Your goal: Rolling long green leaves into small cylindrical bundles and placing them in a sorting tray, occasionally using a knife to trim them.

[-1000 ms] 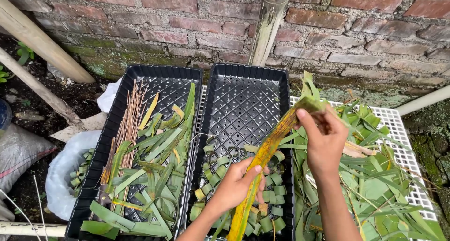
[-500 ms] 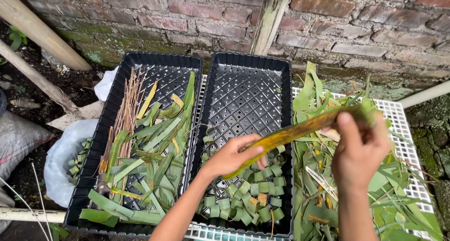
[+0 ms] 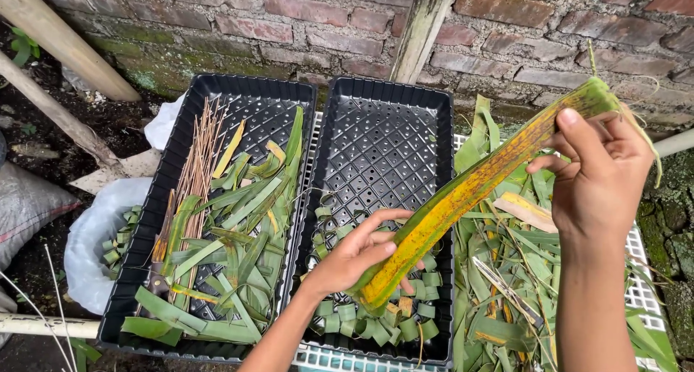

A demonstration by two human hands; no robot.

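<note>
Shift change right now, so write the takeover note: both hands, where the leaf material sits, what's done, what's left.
Left hand: grips the lower end of a long yellow-green leaf over the middle tray.
Right hand: holds the leaf's upper end, raised toward the brick wall.
Middle black tray: short folded green pieces piled at the near end, far part bare.
Left black tray: long green strips and thin brown ribs.
White mesh tray, right: heap of uncut leaves.
Done: pieces and strips in the trays.
Left: the held leaf, whole, and the heap.
</note>
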